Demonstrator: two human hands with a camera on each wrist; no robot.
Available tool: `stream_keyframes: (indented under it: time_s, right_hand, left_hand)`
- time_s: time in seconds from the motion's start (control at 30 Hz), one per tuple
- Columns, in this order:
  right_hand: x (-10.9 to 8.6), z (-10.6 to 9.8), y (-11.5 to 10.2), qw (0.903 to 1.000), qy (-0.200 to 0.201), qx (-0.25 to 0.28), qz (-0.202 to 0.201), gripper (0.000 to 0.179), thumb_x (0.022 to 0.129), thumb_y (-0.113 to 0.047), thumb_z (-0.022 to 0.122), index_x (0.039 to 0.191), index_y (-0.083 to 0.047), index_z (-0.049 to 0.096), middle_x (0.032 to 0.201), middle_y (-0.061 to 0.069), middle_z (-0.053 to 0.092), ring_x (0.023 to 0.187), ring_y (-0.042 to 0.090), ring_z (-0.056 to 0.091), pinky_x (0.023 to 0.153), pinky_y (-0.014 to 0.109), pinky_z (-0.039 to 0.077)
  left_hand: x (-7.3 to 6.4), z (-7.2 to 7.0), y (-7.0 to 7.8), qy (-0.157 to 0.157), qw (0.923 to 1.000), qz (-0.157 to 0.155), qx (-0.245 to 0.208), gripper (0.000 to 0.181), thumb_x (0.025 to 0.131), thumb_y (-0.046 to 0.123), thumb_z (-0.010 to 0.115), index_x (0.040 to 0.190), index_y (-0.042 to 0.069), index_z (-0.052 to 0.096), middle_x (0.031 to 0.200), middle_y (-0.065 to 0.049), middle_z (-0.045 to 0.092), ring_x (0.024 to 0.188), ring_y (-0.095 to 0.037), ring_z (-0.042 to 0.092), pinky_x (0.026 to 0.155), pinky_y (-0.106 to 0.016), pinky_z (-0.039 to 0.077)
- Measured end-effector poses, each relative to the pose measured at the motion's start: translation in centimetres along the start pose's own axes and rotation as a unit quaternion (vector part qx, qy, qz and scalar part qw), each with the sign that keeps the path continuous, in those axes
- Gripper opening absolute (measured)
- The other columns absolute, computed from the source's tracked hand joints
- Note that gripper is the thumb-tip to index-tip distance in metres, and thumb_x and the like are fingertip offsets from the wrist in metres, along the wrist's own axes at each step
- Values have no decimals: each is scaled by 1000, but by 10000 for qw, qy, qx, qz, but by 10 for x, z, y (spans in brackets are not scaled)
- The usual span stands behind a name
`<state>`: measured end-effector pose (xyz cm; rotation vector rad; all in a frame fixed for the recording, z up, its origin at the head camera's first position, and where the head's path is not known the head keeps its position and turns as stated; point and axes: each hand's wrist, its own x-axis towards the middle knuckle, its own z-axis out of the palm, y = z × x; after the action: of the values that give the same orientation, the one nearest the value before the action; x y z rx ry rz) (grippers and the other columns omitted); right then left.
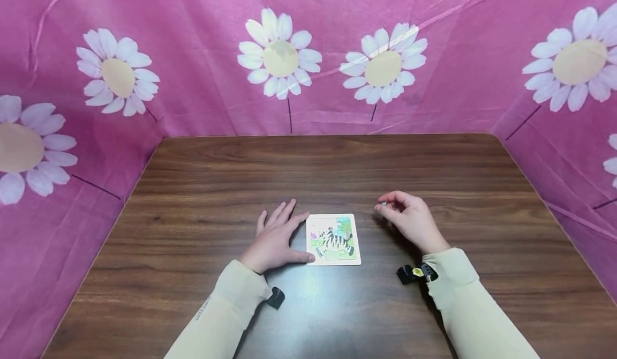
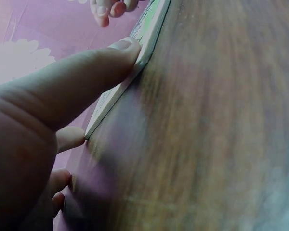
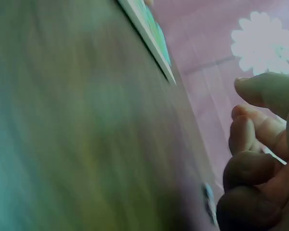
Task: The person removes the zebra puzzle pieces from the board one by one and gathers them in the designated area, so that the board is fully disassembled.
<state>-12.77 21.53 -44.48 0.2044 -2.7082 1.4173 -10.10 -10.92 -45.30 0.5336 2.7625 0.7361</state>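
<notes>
A square jigsaw puzzle (image 1: 333, 262) with a pale frame lies flat on the table, showing a running zebra on green and blue; its upper left area is plain and pale. My left hand (image 1: 275, 245) spreads along its left side. The thumb (image 2: 123, 53) presses on the frame near the lower left corner, and the index fingertip touches the upper left corner. To the right of the puzzle, my right hand (image 1: 409, 219) is raised, pinching a small pale-blue puzzle piece (image 1: 384, 203) between thumb and index finger. The fingers mostly cover that piece.
The brown wood-grain table (image 1: 328, 171) reaches back to a pink cloth (image 1: 202, 53) printed with white daisies, which also hangs along both sides. Black straps sit at both wrists, the right one with a yellow mark (image 1: 418, 271).
</notes>
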Motion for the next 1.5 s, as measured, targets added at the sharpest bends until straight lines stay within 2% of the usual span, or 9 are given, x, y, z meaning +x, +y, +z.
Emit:
stream_keyframes:
  time_s: [0.13,0.27,0.43,0.6,0.9,1.17,1.3,1.5]
  right_hand:
    - [-2,15,-6,9979,-642,82,66,23,88,-19,77,106,-5,71,76,2,62,64,12,55,59,24,45]
    - [-2,29,-12,9927,-1201,12,-126,32,87,-21,78,113,-5,69,75,-2,60,64,13,53,59,25,43]
    - [-1,36,-15,9876,-1488,-236,-431,34,84,-20,80,114,-7,69,73,-5,57,63,11,51,58,25,41]
    - [0,38,-17,9804,-1706,-777,-602,38,83,-25,81,117,-11,70,73,-7,54,65,10,50,60,26,40]
    - [-3,41,-21,9750,-1808,-1150,-581,43,82,-25,82,121,-12,70,74,-7,53,67,10,49,61,25,38]
    - [-9,42,-17,9764,-1902,-898,-489,34,79,-19,84,109,-14,69,77,-4,52,69,12,48,62,26,38]
    - [-12,42,-15,9786,-1787,-661,-772,34,77,-12,86,106,-15,67,84,-2,53,73,14,49,64,26,41]
    - [-19,42,-14,9736,-1843,-359,-1300,40,81,-5,81,117,-15,67,100,-4,60,74,10,53,64,25,47]
  left_hand:
    - [1,1,0,27,10000,24,-24,99,70,61,82,153,25,43,168,-6,13,154,-26,6,117,-60,-5]
    - [0,1,-1,98,9999,-19,-49,98,69,61,83,153,26,44,168,-5,14,154,-25,7,117,-60,-4]
    - [-2,5,-2,148,9999,-50,-36,98,70,61,82,153,26,44,168,-6,13,154,-26,7,117,-60,-4]
    - [-4,11,-5,228,9996,-88,-169,98,70,60,83,153,24,45,168,-7,14,154,-28,8,117,-61,-4]
    - [-7,13,-3,279,9994,-91,-208,97,70,59,83,152,23,46,167,-9,16,154,-30,10,117,-62,-2]
    - [-11,20,-1,282,9995,-28,-167,97,68,60,84,151,25,48,167,-8,18,154,-28,11,116,-63,-2]
    - [-13,21,2,282,9995,-4,-141,96,69,61,83,151,26,47,167,-8,18,154,-29,11,116,-63,-1]
    - [-17,14,8,286,9996,58,37,95,69,59,84,150,25,49,166,-10,20,153,-32,14,116,-65,1]
